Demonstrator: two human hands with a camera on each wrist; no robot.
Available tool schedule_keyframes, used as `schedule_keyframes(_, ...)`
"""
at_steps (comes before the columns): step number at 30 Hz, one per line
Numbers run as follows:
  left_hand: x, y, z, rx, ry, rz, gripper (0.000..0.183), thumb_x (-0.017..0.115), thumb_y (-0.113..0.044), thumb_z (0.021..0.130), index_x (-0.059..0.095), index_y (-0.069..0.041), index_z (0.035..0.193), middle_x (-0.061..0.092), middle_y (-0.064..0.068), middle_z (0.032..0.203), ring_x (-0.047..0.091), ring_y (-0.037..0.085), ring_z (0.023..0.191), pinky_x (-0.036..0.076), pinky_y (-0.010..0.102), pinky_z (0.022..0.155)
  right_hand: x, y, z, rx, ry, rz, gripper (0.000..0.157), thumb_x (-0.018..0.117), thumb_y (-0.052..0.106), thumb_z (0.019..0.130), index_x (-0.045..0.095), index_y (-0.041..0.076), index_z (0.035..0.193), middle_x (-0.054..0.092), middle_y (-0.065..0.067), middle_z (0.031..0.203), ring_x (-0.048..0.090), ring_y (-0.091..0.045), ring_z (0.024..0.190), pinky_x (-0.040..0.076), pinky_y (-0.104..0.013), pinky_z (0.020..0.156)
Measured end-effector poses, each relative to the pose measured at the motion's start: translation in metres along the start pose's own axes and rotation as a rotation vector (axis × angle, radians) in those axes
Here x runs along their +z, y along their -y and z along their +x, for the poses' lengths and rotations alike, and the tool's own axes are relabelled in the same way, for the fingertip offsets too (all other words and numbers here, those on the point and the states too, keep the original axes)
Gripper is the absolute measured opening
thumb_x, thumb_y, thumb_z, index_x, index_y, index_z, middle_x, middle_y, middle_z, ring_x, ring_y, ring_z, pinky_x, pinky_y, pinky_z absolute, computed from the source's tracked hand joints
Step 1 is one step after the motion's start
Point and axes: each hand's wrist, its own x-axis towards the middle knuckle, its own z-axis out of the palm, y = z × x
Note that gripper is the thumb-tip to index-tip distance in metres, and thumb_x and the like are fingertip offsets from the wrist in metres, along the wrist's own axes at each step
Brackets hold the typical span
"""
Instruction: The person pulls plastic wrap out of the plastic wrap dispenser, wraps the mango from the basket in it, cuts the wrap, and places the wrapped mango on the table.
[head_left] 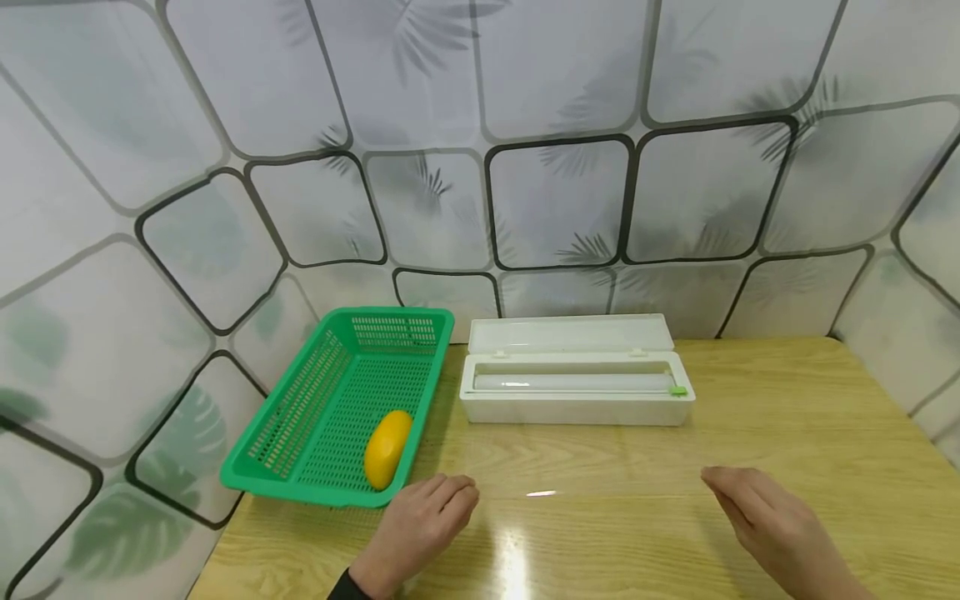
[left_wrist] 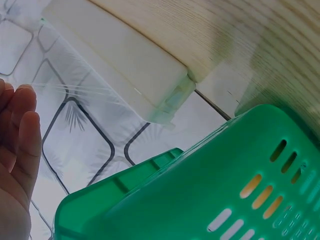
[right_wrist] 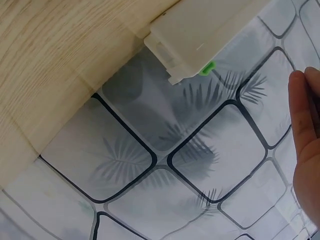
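A sheet of clear cling film [head_left: 542, 493] stretches low over the table between both hands, showing mainly as a glint and faint lines. My left hand [head_left: 427, 529] pinches its left corner beside the basket's near right corner; in the left wrist view, thin film creases run from the fingertips [left_wrist: 26, 89] toward the dispenser. My right hand [head_left: 780, 529] pinches the right side, thumb and fingers together. Behind the film stands a white cling film dispenser [head_left: 577, 410], lid raised, with a roll [head_left: 573, 382] inside and a green slider [head_left: 678, 391] at its right end.
On the left, a green plastic basket [head_left: 437, 392] holds a yellow mango [head_left: 387, 450] against its right wall. The wooden table [head_left: 817, 400] meets a wall covering [head_left: 558, 204] with a grey leaf-and-line pattern at the back and sides.
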Motion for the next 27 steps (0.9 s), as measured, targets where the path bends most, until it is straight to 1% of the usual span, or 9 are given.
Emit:
schedule_keyframes(5,-0.001,0.000,-0.001,-0.003,0.010,-0.009,0.026,0.043,-0.011,0.105,0.067,-0.010,0.094,0.069,0.001,0.091,0.062,0.010,0.070,0.051,0.015,0.061,-0.004,0.001,0.001,-0.004,0.009,0.038,0.045,0.040,0.028,0.108,0.073,-0.001,0.101,0.071,-0.006,0.085,0.062,-0.008,0.075,0.048,-0.006,0.076)
schedule_keyframes(9,0.000,0.000,-0.002,0.001,0.012,-0.024,0.026,0.043,-0.011,0.106,0.067,-0.010,0.095,0.069,0.001,0.091,0.062,0.010,0.071,0.052,0.015,0.062,-0.007,0.003,0.002,0.001,0.001,0.053,0.044,0.041,0.028,0.108,0.073,-0.002,0.102,0.072,-0.008,0.087,0.062,-0.004,0.079,0.047,-0.005,0.078)
schedule_keyframes(11,0.001,0.000,-0.003,0.012,0.013,-0.025,0.026,0.043,-0.010,0.105,0.067,-0.009,0.094,0.068,0.000,0.091,0.062,0.010,0.071,0.051,0.014,0.062,-0.007,0.004,0.000,0.001,-0.010,0.053,0.044,0.042,0.028,0.108,0.073,-0.002,0.100,0.072,-0.008,0.084,0.063,-0.004,0.075,0.047,-0.005,0.073)
schedule_keyframes(14,0.002,0.000,-0.004,0.028,0.023,-0.020,0.027,0.042,-0.010,0.106,0.066,-0.009,0.093,0.068,0.000,0.090,0.062,0.010,0.071,0.051,0.014,0.062,-0.006,0.005,-0.006,0.025,-0.007,0.035,0.046,0.043,0.030,0.107,0.074,-0.003,0.099,0.070,-0.004,0.075,0.059,-0.003,0.062,0.046,-0.006,0.060)
schedule_keyframes(16,0.004,0.000,-0.005,0.036,0.040,-0.002,0.029,0.041,-0.009,0.106,0.066,-0.010,0.092,0.068,-0.001,0.090,0.062,0.010,0.071,0.051,0.013,0.061,-0.006,0.005,-0.011,0.054,0.023,0.024,0.047,0.042,0.032,0.107,0.074,-0.002,0.100,0.069,-0.001,0.073,0.057,-0.002,0.057,0.044,-0.008,0.054)
schedule_keyframes(18,0.004,-0.001,-0.006,0.039,0.061,0.020,0.032,0.038,-0.009,0.106,0.066,-0.010,0.091,0.068,-0.001,0.089,0.062,0.009,0.071,0.050,0.012,0.060,-0.005,0.005,-0.016,0.087,0.076,0.007,0.049,0.040,0.035,0.107,0.075,0.001,0.102,0.070,0.002,0.073,0.058,-0.001,0.057,0.044,-0.009,0.052)
schedule_keyframes(22,0.006,-0.002,-0.008,0.048,0.107,0.061,0.037,0.031,-0.006,0.106,0.063,-0.011,0.089,0.066,-0.003,0.087,0.060,0.008,0.070,0.048,0.011,0.056,-0.003,0.003,-0.025,0.111,0.171,-0.013,0.051,0.036,0.039,0.107,0.076,0.007,0.100,0.072,0.003,0.079,0.065,-0.004,0.066,0.048,-0.010,0.058)
schedule_keyframes(24,0.007,-0.003,-0.009,0.046,0.131,0.059,0.040,0.027,-0.005,0.106,0.062,-0.011,0.089,0.065,-0.003,0.087,0.059,0.007,0.069,0.047,0.010,0.055,-0.002,0.002,-0.028,0.116,0.201,-0.024,0.053,0.033,0.039,0.107,0.076,0.010,0.098,0.073,0.004,0.080,0.066,-0.003,0.067,0.048,-0.010,0.059)
schedule_keyframes(27,0.009,-0.004,-0.010,0.038,0.156,0.047,0.042,0.024,-0.005,0.107,0.061,-0.012,0.088,0.065,-0.004,0.086,0.059,0.007,0.068,0.046,0.011,0.054,0.000,0.002,-0.031,0.148,0.254,-0.030,0.057,0.029,0.042,0.107,0.076,0.012,0.096,0.074,0.005,0.082,0.067,-0.002,0.070,0.048,-0.010,0.060)
